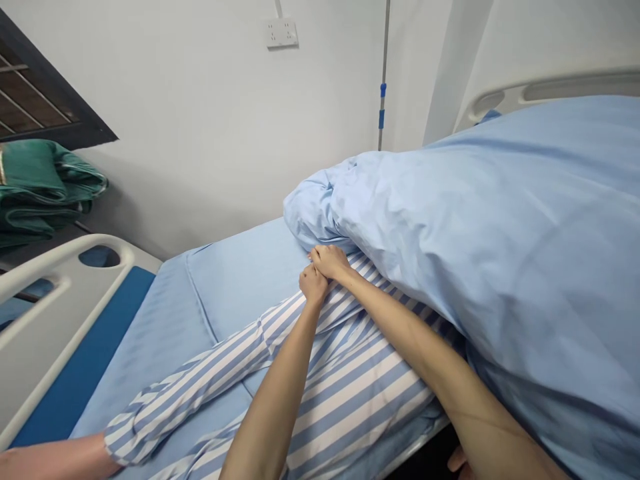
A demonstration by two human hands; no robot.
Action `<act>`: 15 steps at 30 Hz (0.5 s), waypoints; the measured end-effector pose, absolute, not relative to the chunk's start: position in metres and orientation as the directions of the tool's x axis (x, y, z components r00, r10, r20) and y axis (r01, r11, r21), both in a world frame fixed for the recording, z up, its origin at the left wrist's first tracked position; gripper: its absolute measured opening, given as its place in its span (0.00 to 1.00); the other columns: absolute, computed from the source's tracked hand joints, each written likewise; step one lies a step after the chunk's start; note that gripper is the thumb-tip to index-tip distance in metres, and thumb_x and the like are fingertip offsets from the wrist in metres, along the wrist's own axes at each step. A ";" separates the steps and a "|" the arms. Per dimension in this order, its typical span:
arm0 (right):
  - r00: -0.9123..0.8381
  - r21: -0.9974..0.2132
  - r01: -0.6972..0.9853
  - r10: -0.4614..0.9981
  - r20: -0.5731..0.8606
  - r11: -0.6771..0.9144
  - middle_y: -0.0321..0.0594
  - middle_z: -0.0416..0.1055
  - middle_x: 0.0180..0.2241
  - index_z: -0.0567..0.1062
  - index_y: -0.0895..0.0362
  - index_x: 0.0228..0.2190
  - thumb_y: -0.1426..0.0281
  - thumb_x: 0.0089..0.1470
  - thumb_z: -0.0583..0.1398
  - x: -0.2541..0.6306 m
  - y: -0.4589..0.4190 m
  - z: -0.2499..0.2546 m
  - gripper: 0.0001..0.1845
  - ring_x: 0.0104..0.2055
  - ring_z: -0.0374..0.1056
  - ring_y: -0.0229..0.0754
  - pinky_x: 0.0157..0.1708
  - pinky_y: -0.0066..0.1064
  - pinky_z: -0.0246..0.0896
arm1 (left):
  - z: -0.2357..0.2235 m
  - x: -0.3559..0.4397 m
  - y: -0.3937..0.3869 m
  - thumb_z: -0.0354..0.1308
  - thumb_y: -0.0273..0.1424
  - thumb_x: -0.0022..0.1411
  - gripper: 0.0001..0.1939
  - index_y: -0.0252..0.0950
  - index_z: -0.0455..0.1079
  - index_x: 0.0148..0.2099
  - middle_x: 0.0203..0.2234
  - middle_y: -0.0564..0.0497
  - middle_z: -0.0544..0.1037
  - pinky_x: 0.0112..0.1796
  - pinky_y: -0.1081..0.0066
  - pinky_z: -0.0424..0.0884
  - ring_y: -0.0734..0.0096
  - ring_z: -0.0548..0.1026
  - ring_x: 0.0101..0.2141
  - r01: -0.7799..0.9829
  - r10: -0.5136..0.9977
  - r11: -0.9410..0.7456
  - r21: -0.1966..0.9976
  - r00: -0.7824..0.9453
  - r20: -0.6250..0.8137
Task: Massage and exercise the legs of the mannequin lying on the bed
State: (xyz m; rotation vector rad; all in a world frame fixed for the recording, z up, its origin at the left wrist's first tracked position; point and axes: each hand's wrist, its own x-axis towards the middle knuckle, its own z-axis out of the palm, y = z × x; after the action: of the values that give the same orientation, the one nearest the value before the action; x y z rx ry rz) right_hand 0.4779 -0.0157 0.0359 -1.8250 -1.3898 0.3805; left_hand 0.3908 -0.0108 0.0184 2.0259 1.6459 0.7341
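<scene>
A person lies on the bed in blue-and-white striped trousers (360, 393), with a bare foot or ankle (55, 460) past the cuff at lower left. My left hand (313, 283) is closed on the upper part of the far trouser leg, around the knee or thigh. Right beside it, touching it, my right hand (330, 261) is closed on the same leg, close to the quilt's edge. Fingertips of both hands are mostly hidden, so how much cloth or leg they grip does not show. A light blue quilt (480, 233) covers the person's upper body.
A pale footboard (55, 287) stands at left, a headboard (555, 87) at upper right. Green folded cloth (45, 187) hangs beyond the footboard. A thin pole (384, 67) and a wall socket (281, 33) are behind the bed. Finger-like shapes (460, 461) show at the bottom right.
</scene>
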 end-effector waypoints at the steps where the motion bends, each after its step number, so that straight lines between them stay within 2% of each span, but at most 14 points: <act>1: 0.360 -0.734 0.673 0.909 0.211 -0.096 0.43 0.79 0.38 0.80 0.54 0.34 0.65 0.63 0.53 0.480 -0.016 0.035 0.16 0.45 0.72 0.45 0.46 0.29 0.60 | 0.019 0.392 -0.011 0.40 0.36 0.68 0.22 0.38 0.76 0.36 0.39 0.40 0.80 0.40 0.67 0.64 0.59 0.75 0.40 0.751 0.980 -0.198 0.630 0.148 0.132; 3: 0.383 -0.751 0.650 0.904 0.188 -0.119 0.42 0.79 0.39 0.80 0.54 0.35 0.65 0.64 0.51 0.481 -0.018 0.030 0.18 0.45 0.72 0.44 0.45 0.29 0.60 | 0.019 0.393 -0.012 0.39 0.37 0.68 0.24 0.38 0.75 0.33 0.37 0.41 0.80 0.40 0.67 0.64 0.60 0.74 0.39 0.736 0.983 -0.181 0.653 0.125 0.131; 6: 0.417 -0.795 0.596 0.890 0.184 -0.116 0.42 0.79 0.38 0.80 0.54 0.35 0.65 0.64 0.50 0.482 -0.019 0.021 0.19 0.44 0.72 0.43 0.44 0.28 0.61 | 0.017 0.392 -0.012 0.38 0.38 0.67 0.24 0.38 0.69 0.25 0.28 0.44 0.77 0.37 0.69 0.64 0.65 0.72 0.33 0.675 0.979 -0.204 0.709 0.123 0.164; 9: 0.410 -0.841 0.539 0.886 0.214 -0.046 0.41 0.79 0.35 0.79 0.55 0.33 0.65 0.64 0.50 0.484 -0.018 0.017 0.19 0.41 0.72 0.42 0.43 0.28 0.61 | 0.016 0.394 -0.008 0.41 0.38 0.65 0.22 0.38 0.58 0.19 0.18 0.51 0.68 0.31 0.72 0.61 0.71 0.66 0.26 0.542 0.970 -0.242 0.805 0.126 0.207; 12: 0.416 -0.880 0.474 0.875 0.249 0.024 0.39 0.77 0.30 0.77 0.57 0.28 0.65 0.64 0.50 0.489 -0.014 0.015 0.20 0.35 0.70 0.41 0.39 0.28 0.61 | 0.018 0.408 0.000 0.40 0.37 0.62 0.19 0.39 0.54 0.20 0.16 0.54 0.61 0.26 0.73 0.59 0.74 0.61 0.23 0.389 0.983 -0.182 0.903 0.054 0.175; 15: 0.477 -0.907 0.418 0.837 0.270 0.054 0.37 0.74 0.26 0.74 0.57 0.25 0.65 0.63 0.49 0.494 -0.008 0.012 0.21 0.30 0.67 0.39 0.34 0.27 0.59 | 0.018 0.425 0.004 0.39 0.35 0.62 0.17 0.39 0.56 0.22 0.18 0.53 0.64 0.25 0.75 0.59 0.74 0.63 0.24 0.382 0.989 -0.145 0.913 0.019 0.149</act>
State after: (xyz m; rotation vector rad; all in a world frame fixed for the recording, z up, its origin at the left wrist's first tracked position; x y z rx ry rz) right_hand 0.4942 -0.0081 0.0122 -1.5651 -1.1239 0.4509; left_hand 0.4254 0.0037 0.0178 1.6087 1.4280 1.1173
